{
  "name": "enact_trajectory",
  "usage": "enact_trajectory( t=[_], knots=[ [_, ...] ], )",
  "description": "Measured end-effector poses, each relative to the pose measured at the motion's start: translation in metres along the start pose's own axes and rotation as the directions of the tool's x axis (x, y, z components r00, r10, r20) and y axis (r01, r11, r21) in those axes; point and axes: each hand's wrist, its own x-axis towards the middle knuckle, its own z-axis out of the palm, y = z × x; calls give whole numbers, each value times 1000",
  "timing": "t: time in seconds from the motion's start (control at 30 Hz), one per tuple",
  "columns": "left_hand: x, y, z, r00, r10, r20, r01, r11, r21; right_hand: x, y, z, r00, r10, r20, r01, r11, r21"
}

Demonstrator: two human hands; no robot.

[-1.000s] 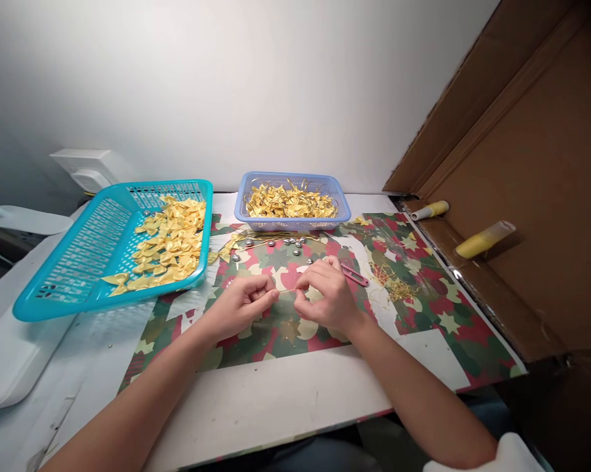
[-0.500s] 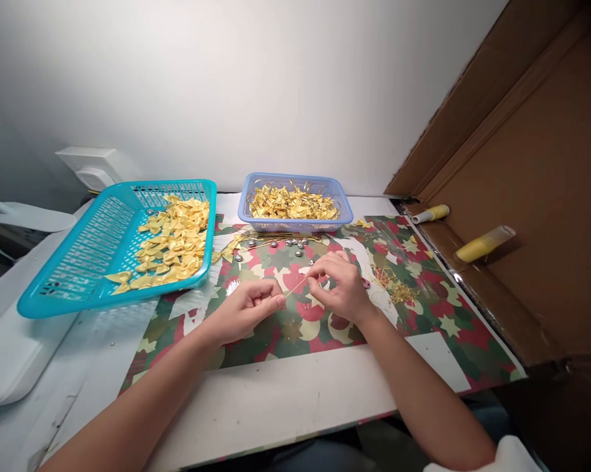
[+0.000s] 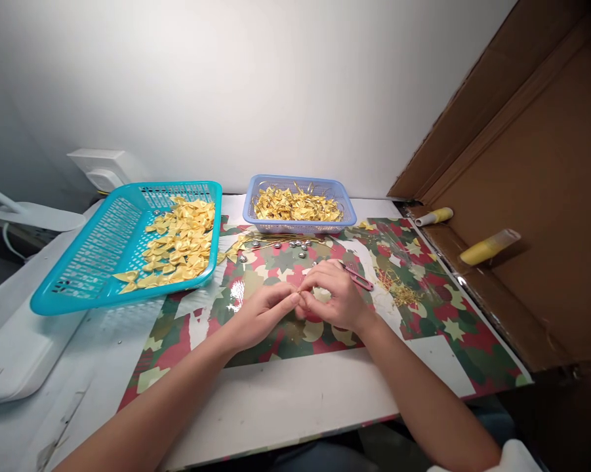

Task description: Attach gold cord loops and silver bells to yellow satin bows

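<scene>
My left hand (image 3: 265, 314) and my right hand (image 3: 335, 296) meet fingertip to fingertip over the patterned sheet. Both are closed in a pinch on a thin gold cord (image 3: 299, 293), which the fingers mostly hide. Just beyond them lie several small silver bells (image 3: 302, 255). Gold cords (image 3: 275, 237) are laid out behind the bells, with a yellow ribbon bow (image 3: 233, 250) at their left end. Partly behind my right hand rests a pair of pink thread snips (image 3: 358, 278).
A teal basket (image 3: 122, 303) of yellow bows stands at left. At the back is a blue basket (image 3: 300, 223) holding bows with gold cords. Gold cord scraps (image 3: 401, 288) lie at right, near a cardboard wall (image 3: 526, 164) with yellow tubes (image 3: 489, 248). A white lamp base (image 3: 39, 216) sits far left.
My hands have come together; the cord stretched between them is now mostly hidden at the fingertips. More of the pink snips shows. The view has shifted slightly.
</scene>
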Motion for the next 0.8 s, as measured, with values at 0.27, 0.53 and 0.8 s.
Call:
enact_trajectory(
  t=[0.27,0.53,0.8],
  knots=[
    [5,-13,10,987,-161,0,137,841,-523,3,8,-6,998,49,-47,-52,996,-71],
    [5,-17,5,982,-169,-84,95,830,-549,-6,52,-64,686,728,-1,-638,600,-483],
    [4,-18,8,984,-149,-101,74,847,-527,-7,47,-67,592,796,128,-696,585,-418]
  ],
)
